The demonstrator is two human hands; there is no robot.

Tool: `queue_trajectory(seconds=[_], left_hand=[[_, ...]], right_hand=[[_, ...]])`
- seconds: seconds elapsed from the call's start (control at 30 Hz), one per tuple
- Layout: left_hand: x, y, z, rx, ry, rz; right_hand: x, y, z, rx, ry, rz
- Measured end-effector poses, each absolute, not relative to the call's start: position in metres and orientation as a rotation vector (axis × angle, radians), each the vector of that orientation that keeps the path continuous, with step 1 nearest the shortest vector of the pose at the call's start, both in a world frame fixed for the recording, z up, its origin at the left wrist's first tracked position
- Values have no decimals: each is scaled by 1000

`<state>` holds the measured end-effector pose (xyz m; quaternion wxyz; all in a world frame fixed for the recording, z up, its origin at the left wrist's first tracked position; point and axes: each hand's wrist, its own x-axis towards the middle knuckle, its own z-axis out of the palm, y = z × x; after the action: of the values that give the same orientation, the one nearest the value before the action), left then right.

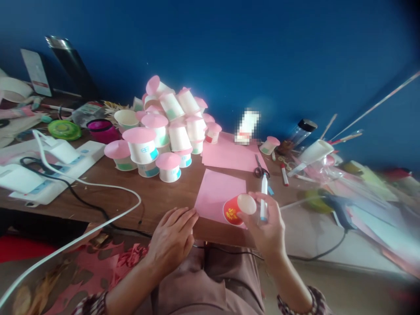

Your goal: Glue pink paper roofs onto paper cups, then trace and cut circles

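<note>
Brown desk (183,192) is running along a deep blue wall (229,52); cluttered. White power strip (92,153) and cables are lying on the left, near a green round item (64,130); paper cups with pink discs (143,135) are piling up mid-desk against the wall. Pink sheets (226,155) are lying behind, scissors (258,171) resting at their edge; the right side is blurring, with a clear jar (300,131) standing there. Pink scraps (95,271) are littering the floor. The red cup (232,211) is sitting tilted over the lower right of the nearer pink sheet (218,190), its white mouth facing right and up, yellow print showing on the side; can't tell if it's touching the paper. The right hand (271,223) is pinching it near the rim, thumb against fingers; a white marker (264,186) is lining up beside those fingers, contact unclear. The left hand (175,232) is lying flat, fingers straight and close together, tips reaching the sheet's near left corner.
</note>
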<state>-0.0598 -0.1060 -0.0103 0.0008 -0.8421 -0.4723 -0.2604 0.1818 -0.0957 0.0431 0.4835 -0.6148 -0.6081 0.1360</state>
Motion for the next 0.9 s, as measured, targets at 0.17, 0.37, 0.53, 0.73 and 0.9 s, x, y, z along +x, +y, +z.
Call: queue_trajectory(seconds=[0.17, 0.37, 0.53, 0.73, 0.9], left_hand=[[-61, -106, -11, -2656, -1457, -794], [-61, -105, -11, -2644, -1451, -782], [-61, -106, -11, -2641, -1444, -762], [-60, -106, -13, -2624, -1436, -744], [-60, -106, -13, -2615, -1439, -750]], right_hand=[[179, -95, 44, -1543, -1499, 281], [177, -96, 46, -1559, -1487, 260], [175, -96, 49, -1571, -1472, 241], [176, -94, 48, -1558, -1464, 229], [178, -94, 47, -1591, -1479, 206]])
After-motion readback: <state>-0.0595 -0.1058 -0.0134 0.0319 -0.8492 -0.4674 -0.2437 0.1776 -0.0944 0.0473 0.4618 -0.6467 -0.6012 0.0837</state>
